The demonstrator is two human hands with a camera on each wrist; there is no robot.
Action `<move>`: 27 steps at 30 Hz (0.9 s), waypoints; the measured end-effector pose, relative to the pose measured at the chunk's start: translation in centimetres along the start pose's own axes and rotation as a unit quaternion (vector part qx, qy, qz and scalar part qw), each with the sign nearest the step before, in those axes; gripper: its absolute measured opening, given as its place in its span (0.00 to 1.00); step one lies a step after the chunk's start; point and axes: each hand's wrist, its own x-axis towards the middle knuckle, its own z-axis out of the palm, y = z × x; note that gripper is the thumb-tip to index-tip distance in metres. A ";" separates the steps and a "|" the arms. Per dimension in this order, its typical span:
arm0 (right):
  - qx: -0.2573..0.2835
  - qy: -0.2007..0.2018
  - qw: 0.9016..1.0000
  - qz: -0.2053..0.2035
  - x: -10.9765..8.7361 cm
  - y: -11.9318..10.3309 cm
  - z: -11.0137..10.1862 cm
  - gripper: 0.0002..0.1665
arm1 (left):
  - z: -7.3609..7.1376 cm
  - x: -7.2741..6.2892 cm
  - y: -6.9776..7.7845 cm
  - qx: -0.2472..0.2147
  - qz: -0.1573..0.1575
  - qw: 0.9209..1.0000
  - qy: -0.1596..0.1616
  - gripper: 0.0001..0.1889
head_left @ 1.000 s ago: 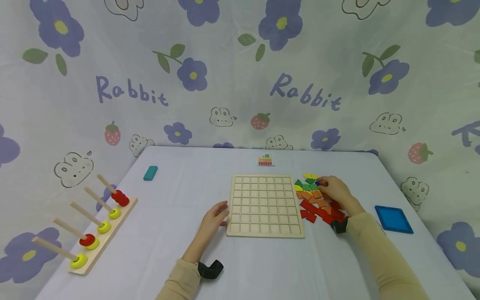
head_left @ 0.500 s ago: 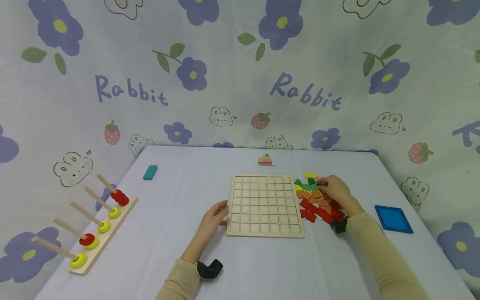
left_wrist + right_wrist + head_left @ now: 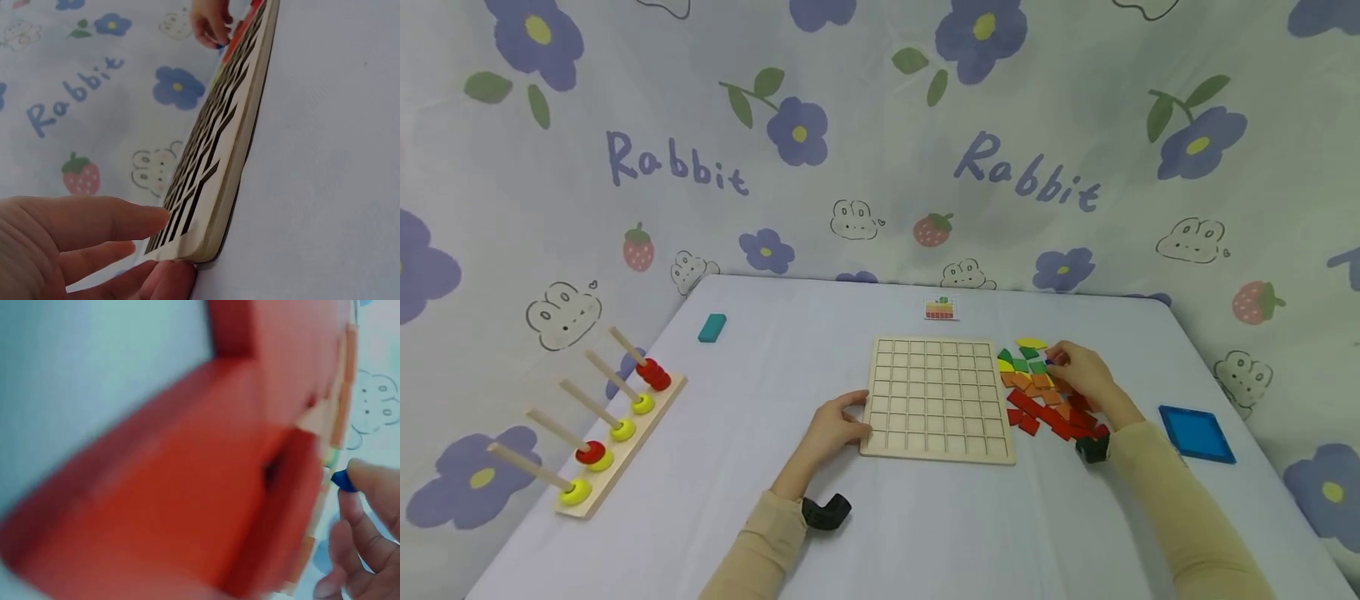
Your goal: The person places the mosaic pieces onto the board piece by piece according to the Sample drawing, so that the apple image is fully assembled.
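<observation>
A square wooden board (image 3: pixel 936 400) with a grid of recessed cells lies flat before me. My left hand (image 3: pixel 831 429) is at its left edge, fingers extended and fingertips right at the rim. In the left wrist view the left hand (image 3: pixel 94 240) appears close to the board's corner, one digit against the edge. To the board's right my right hand (image 3: pixel 1081 375) pinches a small blue tile (image 3: pixel 342 480) between thumb and finger. Under and beside it spreads a pile of red tiles (image 3: pixel 1033 406), orange tiles (image 3: pixel 1021 382), green tiles (image 3: pixel 1020 365) and yellow pieces (image 3: pixel 1032 342).
A small pattern card (image 3: pixel 942 308) lies behind the board. A blue tray (image 3: pixel 1197 433) is at the far right, and a teal block (image 3: pixel 712 327) at the back left. The bead stacker (image 3: pixel 625 454) with upright pegs stands along the left side.
The head view has shifted a little. My left hand's fingertips have closed in on the board's left edge. My right hand stays over the pile, the blue tile between its fingertips.
</observation>
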 end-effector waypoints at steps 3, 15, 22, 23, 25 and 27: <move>0.030 0.008 1.000 0.001 -0.6 -0.6 -0.5 0.19 | 0.0 0.0 -0.3 0.016 0.009 1.000 -0.008 0.34; 0.259 -0.026 0.965 -0.002 0.0 -6.7 1.2 0.29 | -0.5 -0.3 -1.4 0.028 0.015 0.999 0.034 0.34; 0.318 -0.041 0.947 -0.011 1.5 -9.5 3.5 0.30 | -0.3 -0.3 -1.3 0.024 0.020 0.999 0.023 0.33; 0.334 -0.046 0.942 -0.009 1.7 -9.9 3.7 0.29 | -0.3 -0.3 -1.3 0.022 0.021 0.999 0.021 0.33; 0.356 -0.054 0.933 -0.010 2.1 -10.6 4.3 0.29 | -0.2 -0.4 -1.2 0.019 0.026 0.999 0.020 0.33; 0.369 -0.062 0.928 -0.006 2.5 -11.3 4.8 0.29 | -0.2 -0.4 -1.1 0.017 0.030 0.999 0.018 0.32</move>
